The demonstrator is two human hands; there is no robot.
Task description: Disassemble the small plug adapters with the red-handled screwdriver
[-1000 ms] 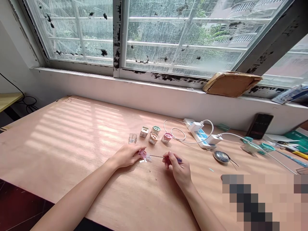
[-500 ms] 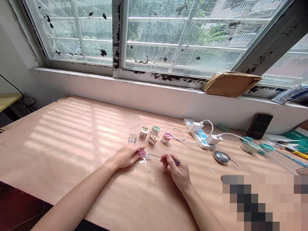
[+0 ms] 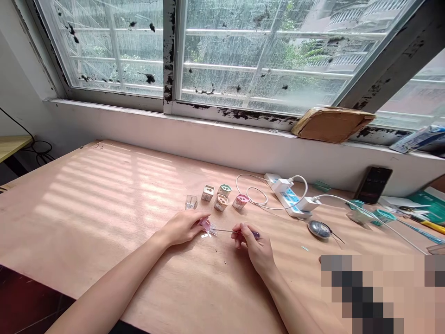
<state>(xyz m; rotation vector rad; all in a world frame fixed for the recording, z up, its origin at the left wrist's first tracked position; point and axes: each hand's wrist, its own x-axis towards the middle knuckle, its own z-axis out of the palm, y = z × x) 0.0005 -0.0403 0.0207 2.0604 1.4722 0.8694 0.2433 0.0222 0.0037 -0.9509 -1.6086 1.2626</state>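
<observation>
My left hand [image 3: 181,227] is closed, pinching a pink pencil sharpener part [image 3: 205,224] close to the tabletop. In the fingers of my right hand [image 3: 255,246] is a screwdriver [image 3: 225,230] with a thin metal shaft and dark purple handle. Its shaft points left and its tip reaches the pink part; exact contact is too small to make out. Small flat pale pieces [image 3: 204,236] lie just below the pink part. Two tiny screw-like bits, one of them a dark bit [image 3: 225,262], rest nearer to me.
Beyond my hands stand several two-hole pencil sharpeners, including a pink sharpener [image 3: 240,201], and a clear container [image 3: 191,202]. A white power strip [image 3: 292,204] with cables, a dark round object [image 3: 319,229] and a phone [image 3: 374,184] are to the right.
The screwdriver's shaft has shifted slightly, its tip now lower and nearer the pink part. Both hands stay nearly in place, and the view has tilted a little.
</observation>
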